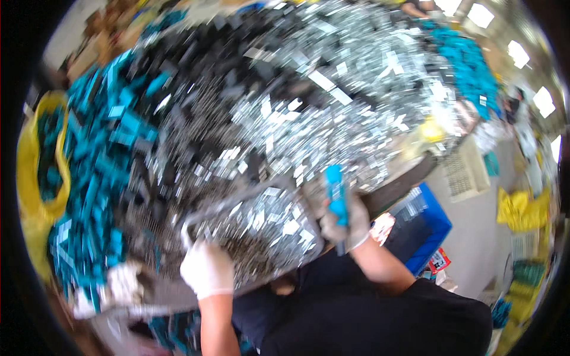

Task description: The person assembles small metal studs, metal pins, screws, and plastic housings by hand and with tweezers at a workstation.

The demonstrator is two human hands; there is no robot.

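My right hand [351,222], in a white glove, is wrapped around an upright, narrow teal plastic piece [336,193]. A short dark part sticks out below that fist. My left hand [208,270], also in a white glove, is closed at the near left corner of a grey tray [313,222]. A pale strip [187,232] shows by its fingertips; blur hides whether it is held. Inside the tray lie many small shiny metal pieces [274,216] and brownish bits. My right hand is just off the tray's right side.
Beyond the tray rises a wide heap of silvery pieces [320,133] and black pieces [208,53]. Teal pieces [98,166] are piled left, beside a yellow sack [28,172]. A blue crate [436,222] and a cream basket [466,172] stand at right. Another person's arm [418,8] shows far off.
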